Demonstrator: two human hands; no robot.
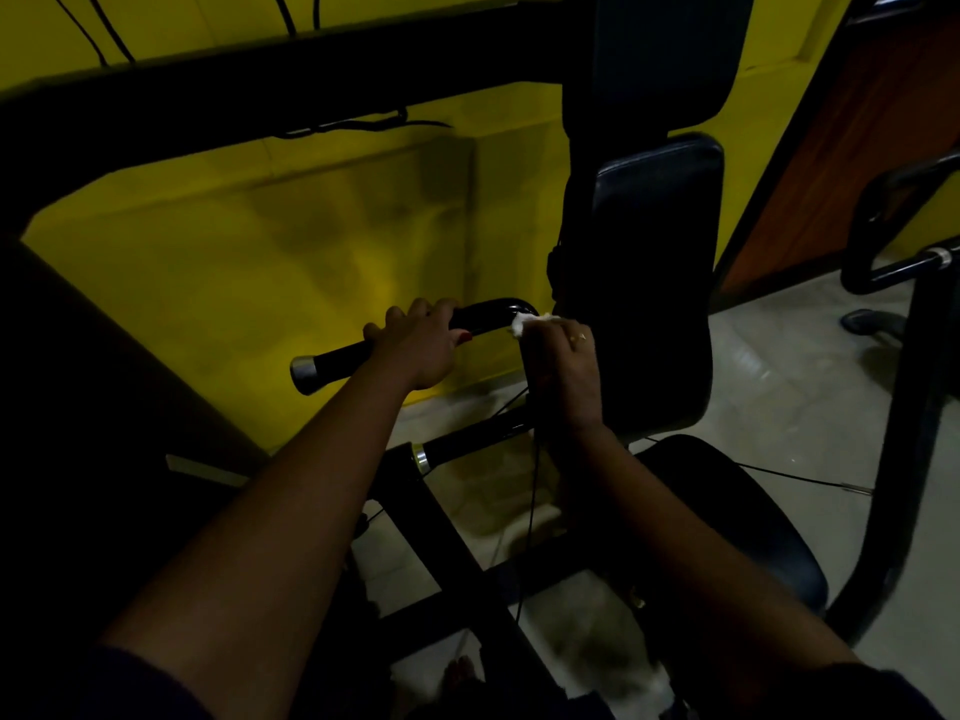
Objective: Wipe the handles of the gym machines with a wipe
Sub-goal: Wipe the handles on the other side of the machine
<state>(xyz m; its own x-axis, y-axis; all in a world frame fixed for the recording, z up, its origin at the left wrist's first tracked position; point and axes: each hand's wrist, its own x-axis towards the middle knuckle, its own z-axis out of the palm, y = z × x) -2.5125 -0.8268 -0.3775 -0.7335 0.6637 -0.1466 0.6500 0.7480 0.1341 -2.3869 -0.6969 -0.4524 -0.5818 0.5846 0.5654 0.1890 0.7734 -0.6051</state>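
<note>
Head view: the left hand (415, 340) is wrapped around the middle of the upper handle (337, 358), fingers curled over the top and thumb underneath, so it grips the bar and steadies it. The right hand (563, 366) pinches a small bunched white wipe (524, 323) and presses it to the handle's inner end, at the bend just beside the back pad (654, 283). The handle's outer end, with its silver cap (305, 374), juts out bare toward the yellow wall (234, 262).

The step in hand looks like the wiping of this first handle, begun at the bend. Most of the bar seems not yet done, though the dim light hides any wet trace. The next move calls for drawing the wipe outward toward the capped end, and the left hand sits right in that path, so it would have to shift or let go. A second handle (467, 445) lies lower, near the seat (737, 522) — apparently untouched, and probably next.
</note>
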